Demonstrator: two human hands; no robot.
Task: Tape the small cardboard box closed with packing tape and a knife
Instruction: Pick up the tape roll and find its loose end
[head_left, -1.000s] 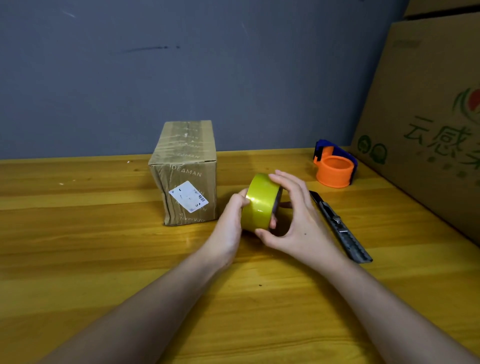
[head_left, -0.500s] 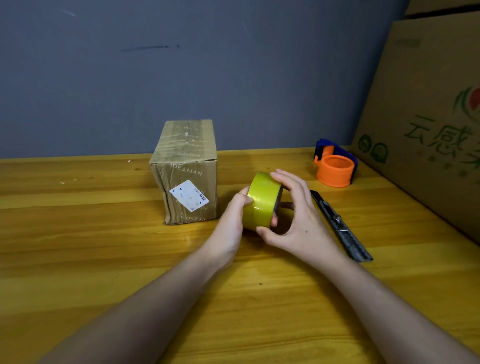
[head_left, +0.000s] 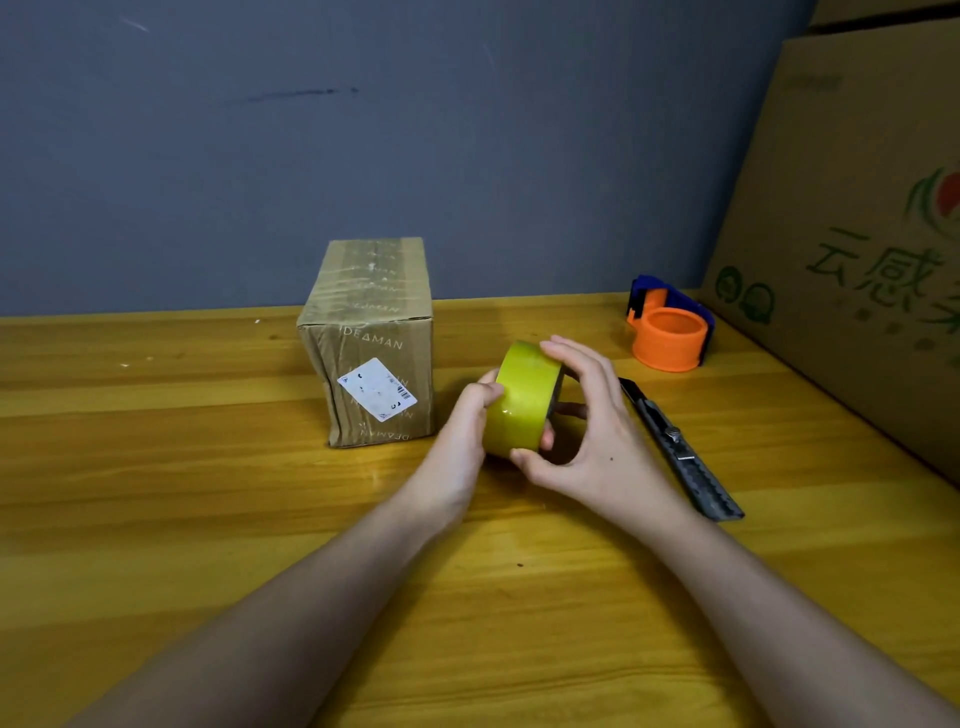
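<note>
**Inspector:** Little has shifted since a second ago. Both hands have kept the roll where it was, just above the table; the left thumb has crept slightly along the outer wrap, as if feeling for the loose end.

**Onlooker:** And the grip, from the near side?

**Inspector:** The left hand (head_left: 465, 436) has its fingers curled against the roll's near face, thumb on the band. The right hand (head_left: 587, 431) arches over the top, fingertips on the upper rim and thumb under the lower edge. Between them stands the yellow-green roll of glossy packing tape (head_left: 524, 402), on edge.

**Onlooker:** How will it handle?

**Inspector:** In my judgement, light and rigid through the core, but slick on the outer wrap. It is best held by the rim or through the core, leaving the band free for a nail to lift the end. Once freed, the strip will be limp and will stick to itself.

**Onlooker:** And beyond?

**Inspector:** Just right of the right hand lies the dark grey metal utility knife (head_left: 680, 452), flat on the yellow wooden table (head_left: 156, 519), untouched. Left of the roll, close but apart, stands the small brown cardboard box (head_left: 371, 338), upright, with a white label on its near face; light and easily dented, I judge, so steady it by the corners. Farther right sits an orange and blue plastic tape dispenser (head_left: 670, 332), beside a large printed cardboard carton (head_left: 841, 249).
</note>
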